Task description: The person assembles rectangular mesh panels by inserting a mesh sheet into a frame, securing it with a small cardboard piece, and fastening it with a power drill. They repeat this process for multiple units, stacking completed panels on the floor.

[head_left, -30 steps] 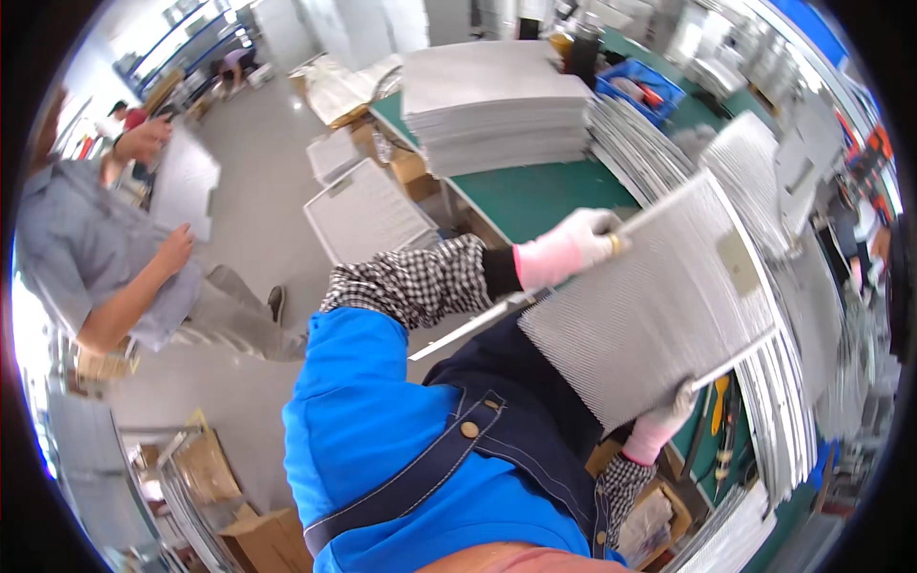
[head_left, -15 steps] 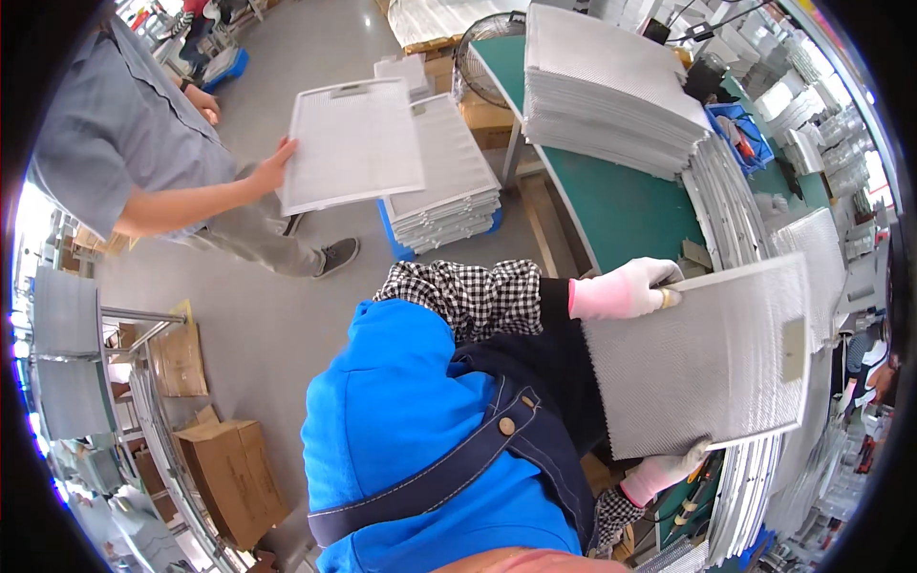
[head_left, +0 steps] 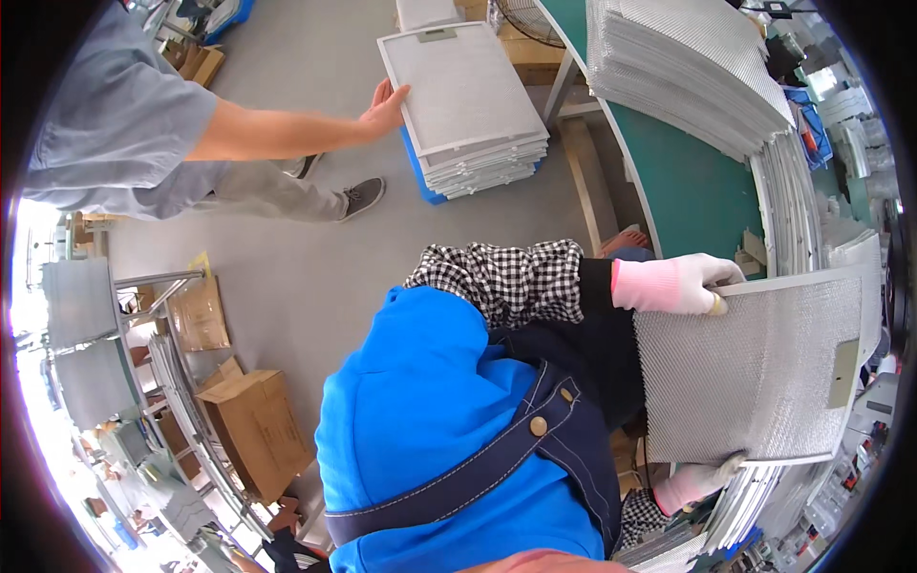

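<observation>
A silver metal mesh panel [head_left: 745, 363] spans both my hands, tilted in front of my body. White frame strips edge it on several sides, while its side nearest me shows a bare, jagged mesh edge. My left hand [head_left: 676, 285], in a white and pink glove, is closed on the upper frame strip [head_left: 798, 284]. Gripping the lower edge is my right hand [head_left: 702, 482], also gloved; its fingers are partly hidden by the panel. A grey-green label patch [head_left: 842, 374] sits near the panel's far side.
At upper left, a person's hand [head_left: 385, 107] holds a framed mesh panel [head_left: 468, 81] at a stack of panels [head_left: 492, 170] on a blue base. Mesh sheets [head_left: 683, 76] are piled on the green table [head_left: 688, 181], beside frame strips [head_left: 791, 205]. A cardboard box [head_left: 256, 430] stands lower left.
The other person's framed panel has moved down and away onto the stack. My view has shifted, and both my hands still hold the mesh panel in much the same way.
</observation>
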`<state>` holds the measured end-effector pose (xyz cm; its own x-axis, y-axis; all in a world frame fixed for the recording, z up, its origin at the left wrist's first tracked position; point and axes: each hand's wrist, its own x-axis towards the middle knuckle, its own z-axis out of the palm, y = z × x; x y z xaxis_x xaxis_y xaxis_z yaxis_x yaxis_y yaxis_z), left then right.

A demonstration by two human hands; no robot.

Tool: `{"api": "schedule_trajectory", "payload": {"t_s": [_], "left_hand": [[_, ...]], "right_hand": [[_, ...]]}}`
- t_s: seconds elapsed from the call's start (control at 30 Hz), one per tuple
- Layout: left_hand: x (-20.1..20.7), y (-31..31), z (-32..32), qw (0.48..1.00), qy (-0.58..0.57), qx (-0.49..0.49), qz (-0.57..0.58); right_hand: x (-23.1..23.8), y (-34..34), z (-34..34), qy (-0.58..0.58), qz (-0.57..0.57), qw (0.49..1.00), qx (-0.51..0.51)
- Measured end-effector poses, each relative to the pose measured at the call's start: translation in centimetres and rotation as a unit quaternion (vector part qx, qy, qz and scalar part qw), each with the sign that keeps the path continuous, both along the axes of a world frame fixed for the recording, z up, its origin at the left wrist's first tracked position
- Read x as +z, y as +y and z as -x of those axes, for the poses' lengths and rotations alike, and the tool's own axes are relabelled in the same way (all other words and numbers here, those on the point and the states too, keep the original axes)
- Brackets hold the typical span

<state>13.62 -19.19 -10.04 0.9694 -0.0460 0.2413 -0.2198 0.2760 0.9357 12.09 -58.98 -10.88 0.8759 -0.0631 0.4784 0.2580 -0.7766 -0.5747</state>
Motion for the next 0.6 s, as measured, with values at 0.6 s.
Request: {"api": "schedule_trajectory", "payload": {"t_s": [0.6], "left_hand": [[4.7,-4.0,0.9,0.994,-0.057,0.075,-0.046]], "right_hand": [[4.3,-0.1,2.6,-0.059,-0.29,0.953,-0.058]]}}
